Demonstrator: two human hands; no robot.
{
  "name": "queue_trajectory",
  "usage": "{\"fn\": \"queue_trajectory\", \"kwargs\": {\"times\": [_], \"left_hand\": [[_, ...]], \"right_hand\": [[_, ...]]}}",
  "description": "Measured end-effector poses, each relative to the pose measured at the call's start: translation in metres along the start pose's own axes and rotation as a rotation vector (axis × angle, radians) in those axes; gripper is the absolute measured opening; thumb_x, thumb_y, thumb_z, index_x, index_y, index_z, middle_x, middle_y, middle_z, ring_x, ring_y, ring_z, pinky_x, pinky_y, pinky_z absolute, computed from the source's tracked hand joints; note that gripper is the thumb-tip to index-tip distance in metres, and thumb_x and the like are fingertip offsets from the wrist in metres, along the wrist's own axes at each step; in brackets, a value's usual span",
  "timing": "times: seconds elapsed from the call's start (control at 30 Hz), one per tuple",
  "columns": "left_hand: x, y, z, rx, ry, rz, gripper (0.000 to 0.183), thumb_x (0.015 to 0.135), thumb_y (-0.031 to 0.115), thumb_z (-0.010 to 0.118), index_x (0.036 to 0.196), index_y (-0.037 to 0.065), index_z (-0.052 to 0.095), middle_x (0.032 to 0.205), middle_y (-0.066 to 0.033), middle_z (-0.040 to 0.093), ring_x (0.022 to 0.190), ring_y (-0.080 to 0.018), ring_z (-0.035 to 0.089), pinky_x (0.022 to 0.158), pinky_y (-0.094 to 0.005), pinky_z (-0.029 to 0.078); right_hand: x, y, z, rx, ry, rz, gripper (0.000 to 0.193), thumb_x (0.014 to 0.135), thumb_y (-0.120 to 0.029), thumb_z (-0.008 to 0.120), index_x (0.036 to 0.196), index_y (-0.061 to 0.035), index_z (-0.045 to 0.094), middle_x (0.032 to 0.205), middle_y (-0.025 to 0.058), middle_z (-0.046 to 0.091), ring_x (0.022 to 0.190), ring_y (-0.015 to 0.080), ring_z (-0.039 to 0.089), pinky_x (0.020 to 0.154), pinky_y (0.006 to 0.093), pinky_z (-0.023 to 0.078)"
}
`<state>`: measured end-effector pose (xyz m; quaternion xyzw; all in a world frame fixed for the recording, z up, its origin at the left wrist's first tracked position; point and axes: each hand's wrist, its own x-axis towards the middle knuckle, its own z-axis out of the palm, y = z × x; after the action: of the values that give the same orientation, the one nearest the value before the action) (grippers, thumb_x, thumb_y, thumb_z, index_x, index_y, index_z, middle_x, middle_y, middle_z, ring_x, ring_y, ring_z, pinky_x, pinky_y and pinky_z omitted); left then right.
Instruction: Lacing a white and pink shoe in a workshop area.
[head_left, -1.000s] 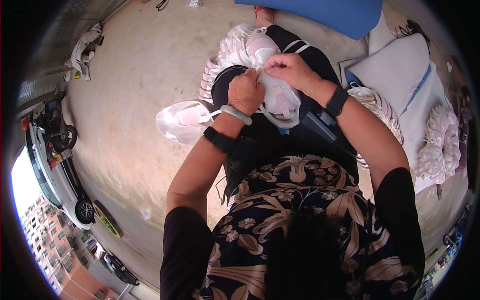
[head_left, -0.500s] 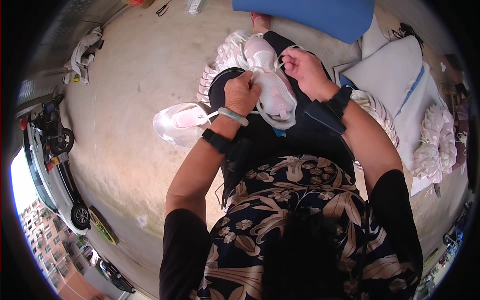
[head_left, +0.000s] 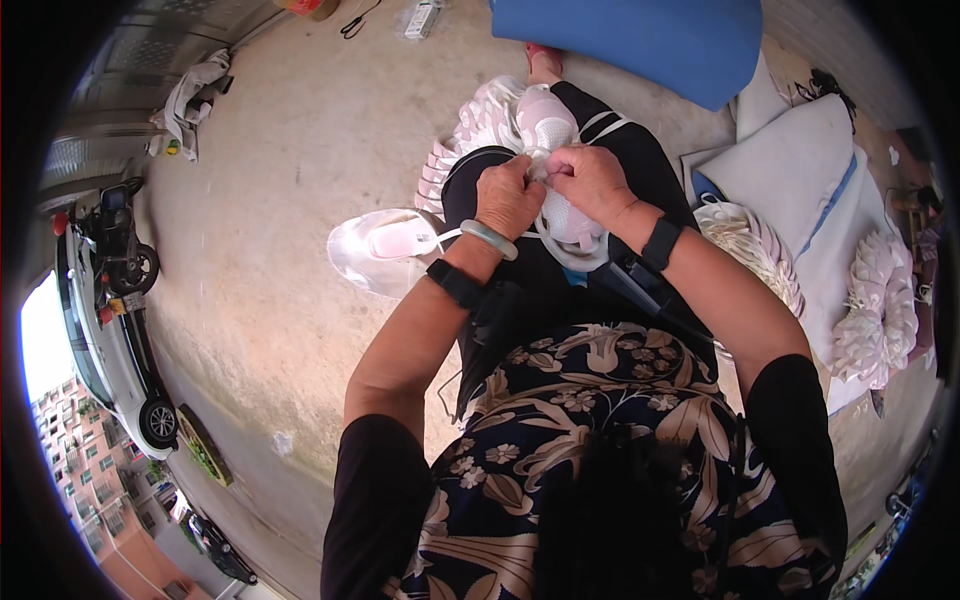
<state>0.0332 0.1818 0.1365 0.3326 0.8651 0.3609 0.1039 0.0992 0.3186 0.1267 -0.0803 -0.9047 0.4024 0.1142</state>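
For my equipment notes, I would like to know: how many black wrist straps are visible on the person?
2. One strap is behind the left hand, past the pale bangle; the other strap is behind the right hand. None seems hidden.

Left of the left hand (head_left: 508, 198), wide passage over concrete floor (head_left: 265, 170), partly blocked by a loose white-and-pink shoe (head_left: 365, 252) beside the wrist; bundled uppers (head_left: 478, 125) crowd ahead-left, while the black-clad leg (head_left: 648, 165) bars the right hand's (head_left: 597, 185) outer side.
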Motion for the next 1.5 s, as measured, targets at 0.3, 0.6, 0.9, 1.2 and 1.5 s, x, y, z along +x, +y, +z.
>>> {"fn": "queue_trajectory", "kwargs": {"times": [0.3,0.6,0.9,1.2,1.5], "left_hand": [[0.002,-0.009,0.003,0.053,0.024,0.106,0.022,0.062,0.006,0.058,0.083,0.000,0.060,0.061,-0.0161,0.057,0.057,-0.0302,0.058,0.054,-0.0356,0.045],[-0.002,-0.008,0.003,0.012,0.038,0.099,0.022,0.062,0.005,0.057,0.084,0.000,0.060,0.062,-0.0167,0.057,0.057,-0.0293,0.058,0.054,-0.0346,0.045],[0.005,-0.009,0.003,-0.082,0.030,0.138,0.019,0.062,0.003,0.055,0.080,-0.001,0.061,0.063,-0.0170,0.057,0.055,-0.0274,0.058,0.053,-0.0341,0.045],[0.007,-0.009,0.004,-0.042,0.018,0.045,0.027,0.063,0.004,0.056,0.089,0.002,0.062,0.063,-0.0168,0.058,0.058,-0.0274,0.060,0.055,-0.0335,0.047],[-0.008,-0.002,0.001,-0.034,0.040,-0.015,0.027,0.066,0.006,0.052,0.091,0.001,0.061,0.070,-0.0212,0.060,0.070,-0.0358,0.060,0.068,-0.0431,0.048]], "right_hand": [[0.001,-0.001,-0.001,0.071,0.013,0.004,0.015,0.066,-0.018,0.067,0.068,-0.0057,0.059,0.069,0.0107,0.059,0.067,0.0290,0.059,0.058,0.0363,0.046],[-0.004,-0.008,-0.002,-0.027,0.037,-0.034,0.014,0.067,-0.016,0.066,0.071,-0.0062,0.057,0.074,0.0108,0.058,0.071,0.0299,0.058,0.061,0.0380,0.046],[-0.003,-0.001,0.009,0.000,0.118,-0.077,0.013,0.069,-0.014,0.065,0.072,-0.0054,0.055,0.074,0.0119,0.057,0.072,0.0316,0.057,0.061,0.0393,0.046],[0.014,0.004,0.008,-0.223,-0.020,-0.107,0.012,0.073,-0.015,0.059,0.071,-0.0038,0.054,0.076,0.0143,0.058,0.073,0.0335,0.058,0.062,0.0416,0.046],[-0.096,0.062,-0.123,-0.113,-0.095,0.096,0.012,0.073,-0.002,0.058,0.068,-0.0013,0.047,0.063,0.0133,0.046,0.058,0.0313,0.046,0.053,0.0355,0.038]]}}
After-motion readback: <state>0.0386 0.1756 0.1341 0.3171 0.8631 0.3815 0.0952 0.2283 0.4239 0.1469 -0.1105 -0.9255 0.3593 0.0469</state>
